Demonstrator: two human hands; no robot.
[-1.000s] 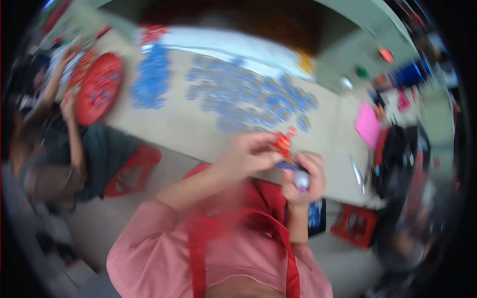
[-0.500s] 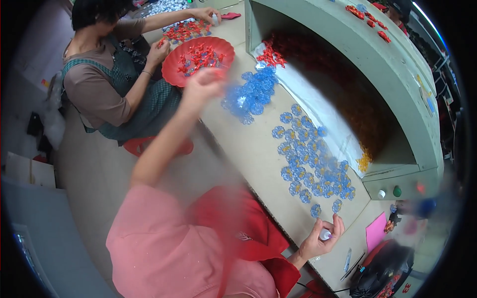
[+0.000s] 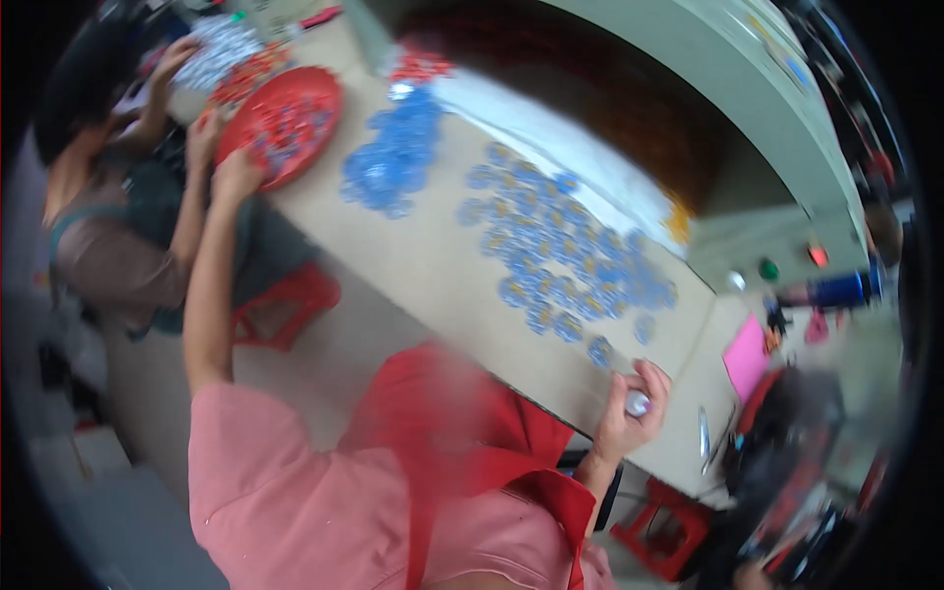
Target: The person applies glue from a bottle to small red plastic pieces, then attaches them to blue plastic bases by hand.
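Observation:
My left arm stretches out to the left, and my left hand [image 3: 239, 175] is at the near edge of a red dish [image 3: 333, 110]. Its fingers look curled in, but blur hides what they hold, if anything. Red and clear bluish pieces [image 3: 290, 123] fill the dish. My right hand [image 3: 632, 418], at the table's near edge, is closed round a small white bottle [image 3: 637, 403] with a purple tip. Just beyond it lie single blue flower-shaped pieces [image 3: 600, 351], and a wide spread of blue flower pieces with yellow middles [image 3: 541, 256] covers the table beyond.
A co-worker [image 3: 118, 236] sits at the left, one hand [image 3: 204, 138] by the dish. A heap of blue pieces [image 3: 393, 157] lies right of the dish. A pale green machine housing [image 3: 787, 246] stands along the far side, white cloth [image 3: 590, 182] in its opening. A red stool [image 3: 669, 531] is below the table.
My left hand has moved from above the table beside the dish to the dish's near edge. My right hand still holds the bottle. The whole view has turned and shifted.

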